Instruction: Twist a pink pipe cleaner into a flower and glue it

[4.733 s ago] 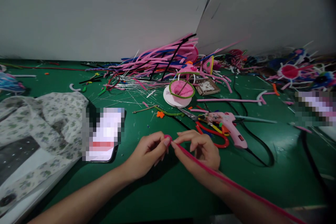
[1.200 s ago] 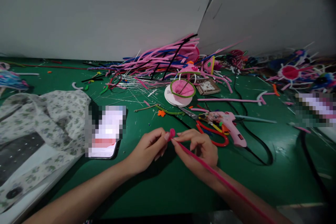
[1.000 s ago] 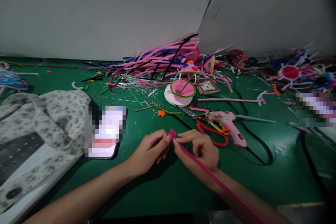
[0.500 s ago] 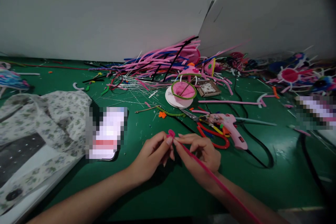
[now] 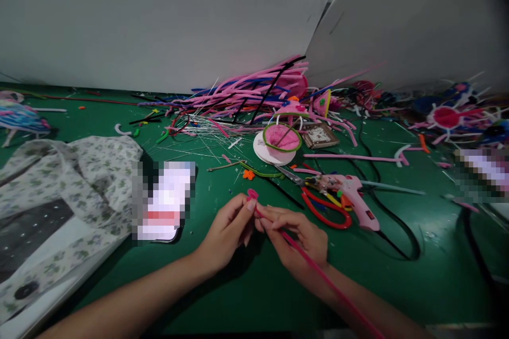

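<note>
Green tabletop [image 5: 433, 286] carries a heap of pink chenille stems [image 5: 254, 96] at 12 o'clock, with 1 pink hot glue gun [image 5: 356, 196] and 1 pair of red-handled scissors [image 5: 306, 201] at 2 o'clock. At centre, the 2 hands work on 1 pink chenille stem [image 5: 318, 271]: the left hand [image 5: 226, 228] pinches its coiled tip [image 5: 252, 194], the right hand [image 5: 298, 233] grips just below. Firm, even pinching should keep that coil tight.

Fuzzy chenille stem [image 5: 314, 266], glossy plastic glue gun [image 5: 350, 185]
</note>
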The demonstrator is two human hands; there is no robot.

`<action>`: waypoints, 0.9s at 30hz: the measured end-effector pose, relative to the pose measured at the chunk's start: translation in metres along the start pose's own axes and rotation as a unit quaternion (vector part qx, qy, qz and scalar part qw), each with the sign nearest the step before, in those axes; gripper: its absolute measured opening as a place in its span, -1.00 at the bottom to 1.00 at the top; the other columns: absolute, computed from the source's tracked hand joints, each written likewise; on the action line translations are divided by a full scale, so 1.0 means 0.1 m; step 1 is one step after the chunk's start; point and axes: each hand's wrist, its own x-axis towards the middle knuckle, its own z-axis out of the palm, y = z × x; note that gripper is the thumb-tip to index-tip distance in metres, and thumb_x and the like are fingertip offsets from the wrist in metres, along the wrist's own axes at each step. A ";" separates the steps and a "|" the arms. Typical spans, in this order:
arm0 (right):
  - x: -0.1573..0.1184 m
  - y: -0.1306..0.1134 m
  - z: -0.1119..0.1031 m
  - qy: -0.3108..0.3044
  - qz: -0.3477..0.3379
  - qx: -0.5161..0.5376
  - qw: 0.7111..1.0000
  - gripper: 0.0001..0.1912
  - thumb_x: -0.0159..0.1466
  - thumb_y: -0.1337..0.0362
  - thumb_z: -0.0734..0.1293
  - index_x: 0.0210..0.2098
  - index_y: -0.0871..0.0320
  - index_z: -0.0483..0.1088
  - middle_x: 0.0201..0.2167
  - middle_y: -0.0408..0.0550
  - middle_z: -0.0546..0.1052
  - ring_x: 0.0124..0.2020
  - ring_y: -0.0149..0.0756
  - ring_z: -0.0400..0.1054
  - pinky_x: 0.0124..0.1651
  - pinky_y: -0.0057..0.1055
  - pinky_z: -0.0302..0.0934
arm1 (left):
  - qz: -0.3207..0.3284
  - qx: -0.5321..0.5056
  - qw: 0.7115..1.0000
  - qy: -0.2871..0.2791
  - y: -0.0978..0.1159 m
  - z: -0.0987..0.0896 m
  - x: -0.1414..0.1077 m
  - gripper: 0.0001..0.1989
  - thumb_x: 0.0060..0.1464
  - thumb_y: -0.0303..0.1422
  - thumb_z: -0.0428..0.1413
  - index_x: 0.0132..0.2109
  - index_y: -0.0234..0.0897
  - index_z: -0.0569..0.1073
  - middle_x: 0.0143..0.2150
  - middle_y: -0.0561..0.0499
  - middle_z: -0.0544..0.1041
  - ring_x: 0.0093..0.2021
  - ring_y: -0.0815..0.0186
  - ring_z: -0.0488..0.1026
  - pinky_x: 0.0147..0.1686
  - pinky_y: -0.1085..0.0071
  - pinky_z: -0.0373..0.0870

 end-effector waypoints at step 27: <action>0.04 0.02 -0.02 0.006 0.085 0.049 0.995 -0.72 0.07 0.41 0.45 -0.38 0.04 0.27 -0.46 -0.16 0.60 -0.29 -0.26 0.54 -0.19 -0.35 0.43 | -0.008 0.124 0.991 -0.053 0.07 -0.13 0.10 -0.62 0.14 -0.10 -0.01 -0.49 -0.28 0.23 -0.65 0.20 0.15 -0.63 0.52 0.03 -0.65 0.54 -0.06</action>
